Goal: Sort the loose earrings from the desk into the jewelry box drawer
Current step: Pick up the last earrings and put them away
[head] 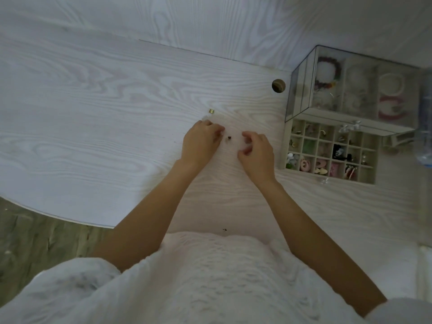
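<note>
A dark earring (229, 137) lies on the desk (93, 113) between both hands. The left hand (201, 142) is curled (whether it holds anything, I cannot tell); the right hand (257, 152), at the earring's 4 o'clock, hovers loosely curled, empty

Left hand (200, 142) fingers curled down, right hand (257, 152) loosely curled

Desk (117, 101): white, wavy woodgrain. Small earring (211, 111): gold. Drawer (327, 150) dividers: cream. Far-right bangle (394, 109): pink-red. Floor (35, 235): grey-green.

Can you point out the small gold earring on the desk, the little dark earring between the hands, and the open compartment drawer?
small gold earring (211, 111), head view, its centre.
little dark earring (229, 137), head view, its centre.
open cream compartment drawer (286, 146), head view, its left wall.
</note>
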A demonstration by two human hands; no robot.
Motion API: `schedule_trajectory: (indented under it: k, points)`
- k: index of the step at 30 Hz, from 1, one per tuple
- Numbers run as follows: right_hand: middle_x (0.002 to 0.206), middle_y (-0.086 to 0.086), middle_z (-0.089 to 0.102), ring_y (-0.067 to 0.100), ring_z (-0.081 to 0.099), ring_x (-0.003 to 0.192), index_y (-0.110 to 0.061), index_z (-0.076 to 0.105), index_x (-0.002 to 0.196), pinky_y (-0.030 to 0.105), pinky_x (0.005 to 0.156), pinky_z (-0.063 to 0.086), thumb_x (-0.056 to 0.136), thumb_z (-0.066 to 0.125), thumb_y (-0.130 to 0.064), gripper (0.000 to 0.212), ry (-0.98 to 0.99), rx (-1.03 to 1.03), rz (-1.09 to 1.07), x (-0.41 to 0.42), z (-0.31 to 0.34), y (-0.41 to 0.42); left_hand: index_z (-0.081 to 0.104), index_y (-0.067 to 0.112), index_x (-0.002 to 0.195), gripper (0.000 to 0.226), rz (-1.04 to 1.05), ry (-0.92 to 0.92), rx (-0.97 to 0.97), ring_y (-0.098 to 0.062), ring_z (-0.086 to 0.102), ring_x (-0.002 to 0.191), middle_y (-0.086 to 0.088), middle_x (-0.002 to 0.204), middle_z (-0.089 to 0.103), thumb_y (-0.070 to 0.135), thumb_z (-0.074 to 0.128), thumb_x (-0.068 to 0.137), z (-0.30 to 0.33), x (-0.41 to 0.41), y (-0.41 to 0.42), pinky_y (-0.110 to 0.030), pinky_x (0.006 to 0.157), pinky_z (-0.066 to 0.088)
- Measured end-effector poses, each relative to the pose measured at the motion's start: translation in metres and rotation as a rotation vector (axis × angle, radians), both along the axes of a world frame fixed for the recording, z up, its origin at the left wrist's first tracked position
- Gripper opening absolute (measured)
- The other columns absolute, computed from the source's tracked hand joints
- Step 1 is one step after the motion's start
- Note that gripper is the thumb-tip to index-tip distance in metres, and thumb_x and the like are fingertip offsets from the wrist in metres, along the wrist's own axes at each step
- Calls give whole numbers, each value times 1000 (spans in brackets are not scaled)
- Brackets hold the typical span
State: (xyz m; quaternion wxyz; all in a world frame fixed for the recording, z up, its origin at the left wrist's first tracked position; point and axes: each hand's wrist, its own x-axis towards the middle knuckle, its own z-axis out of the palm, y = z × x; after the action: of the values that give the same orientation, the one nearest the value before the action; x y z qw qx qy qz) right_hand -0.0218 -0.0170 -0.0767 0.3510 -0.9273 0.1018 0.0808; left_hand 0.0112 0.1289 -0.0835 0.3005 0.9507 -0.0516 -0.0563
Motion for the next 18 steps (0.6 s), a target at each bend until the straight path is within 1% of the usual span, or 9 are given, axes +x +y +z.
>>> schedule_trajectory:
  k: [3,7,9,11,13,16,18]
  points:
    - [97,5,62,16,58,83,-10,60,113,29,81,48,78,67,-6,35,35,43,-18,2,-3,9,67,10,109,23,-52,33,-67,-26,65,88,-11,98,71,15,60,88,3,-6,-8,-34,79,50]
    - [92,7,67,15,59,80,-8,65,98,29,75,48,81,65,-8,17,8,64,-30,8,-1,21,67,10,109,22,-49,20,-91,-26,69,88,-9,97,73,13,58,89,6,-9,-14,-39,83,53]
    - [90,7,68,16,59,79,-8,66,94,31,75,50,80,66,-7,14,7,66,-31,10,0,21,67,11,110,23,-40,48,-106,-24,68,90,-8,98,73,11,59,88,6,-9,-13,-38,85,52]
    - [91,7,67,18,60,80,-8,65,96,32,76,50,79,67,-7,17,21,69,-16,10,-1,19,67,11,110,26,-19,95,-157,-20,68,89,-7,100,72,7,61,85,7,-9,-11,-35,86,53]
    - [96,7,64,17,59,81,-8,63,101,30,77,49,77,70,-9,25,30,60,2,7,-2,17,65,11,111,30,-21,120,-170,-18,67,87,-8,102,70,2,62,82,7,-8,-7,-32,84,53]
    - [102,4,56,11,51,81,-9,59,109,24,76,43,75,73,-12,37,32,53,51,3,-2,15,62,10,116,40,-94,112,-77,-21,63,93,-9,109,65,-3,63,78,7,-7,-2,-33,86,51]
    - [101,3,55,9,48,81,-9,59,109,21,74,39,77,72,-13,35,17,38,80,3,-2,18,62,9,116,41,-134,100,-18,-26,60,97,-12,109,63,-2,63,78,8,-5,-1,-36,88,49]
